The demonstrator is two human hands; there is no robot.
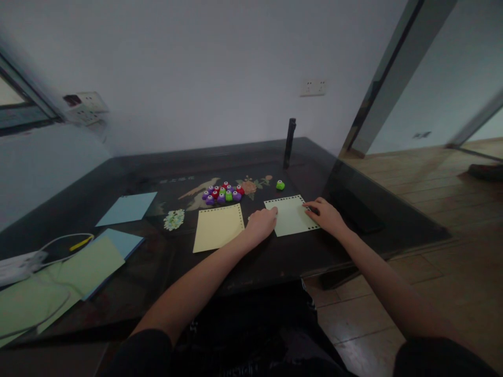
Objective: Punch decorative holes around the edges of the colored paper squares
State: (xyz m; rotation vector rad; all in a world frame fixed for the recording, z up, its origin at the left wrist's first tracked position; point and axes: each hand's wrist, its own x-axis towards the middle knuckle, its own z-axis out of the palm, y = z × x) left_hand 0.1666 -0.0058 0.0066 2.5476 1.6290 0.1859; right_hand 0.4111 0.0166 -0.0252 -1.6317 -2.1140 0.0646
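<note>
A pale green sheet of loose-leaf paper [291, 217], with punched holes along its top and right edges, lies on the dark table before me. My left hand [262, 224] is closed at its left edge, fingers curled, the thumb side over the paper. At the opposite edge, my right hand [325, 214] pinches the sheet between thumb and fingers. Left of my left hand lies a yellow punched sheet [218, 229], partly behind my wrist. Beyond it sits a cluster of small purple, red and green eyeball toys [222, 193]. One green eyeball toy [280, 185] stands apart, above the pale green sheet.
A black upright stick-like object [290, 143] stands at the table's back right. Blue paper [128, 208], green sheets [90, 264], a white power strip [19, 268] with cables and a yellow pen-like item [79, 244] lie left. A dark flat object [356, 212] lies beyond my right forearm.
</note>
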